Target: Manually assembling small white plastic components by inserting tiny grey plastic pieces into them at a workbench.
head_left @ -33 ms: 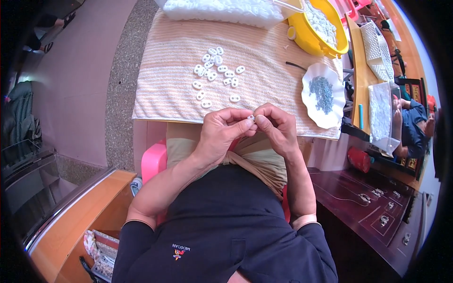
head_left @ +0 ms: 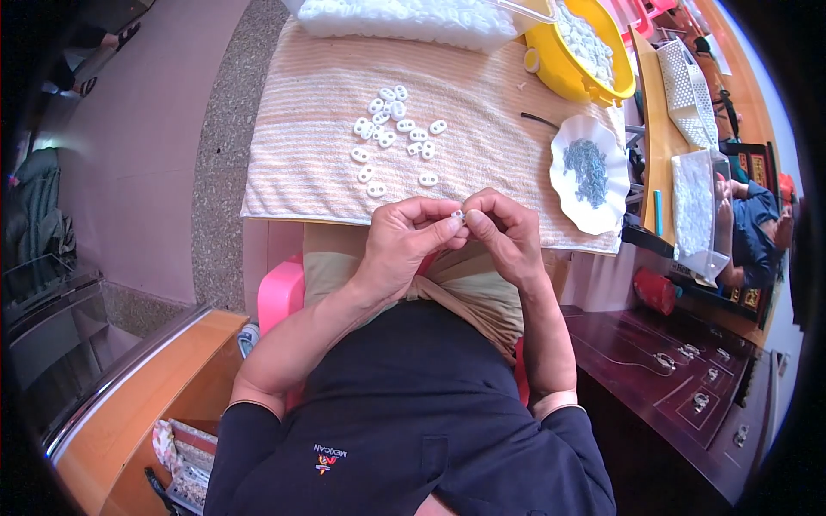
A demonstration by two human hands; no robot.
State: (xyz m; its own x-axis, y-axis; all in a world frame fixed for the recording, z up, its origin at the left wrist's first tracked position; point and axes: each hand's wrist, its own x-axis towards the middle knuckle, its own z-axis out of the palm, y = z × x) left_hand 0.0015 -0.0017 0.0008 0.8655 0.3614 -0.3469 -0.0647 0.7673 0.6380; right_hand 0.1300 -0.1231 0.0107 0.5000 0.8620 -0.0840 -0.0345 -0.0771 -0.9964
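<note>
Just past the table's near edge, my left hand point(head_left: 411, 236) pinches a small white plastic piece point(head_left: 458, 215) between thumb and fingers. My right hand point(head_left: 506, 234) meets it there, its thumb and forefinger closed against the piece; whatever else they hold is hidden. On the striped towel point(head_left: 318, 95) beyond lie several white oval two-holed plastic pieces point(head_left: 428, 180), most of them loosely clustered. To the right, a white scalloped dish point(head_left: 606, 215) holds a heap of small slender dark-grey metal parts point(head_left: 587, 170), like screws.
A clear bin point(head_left: 396, 39) of white pieces stands at the far edge, beside a yellow basin point(head_left: 551, 64) of more white parts. A thin black strip point(head_left: 539, 119) lies near the dish. Another person point(head_left: 757, 232) sits at the right beside a clear box point(head_left: 693, 206).
</note>
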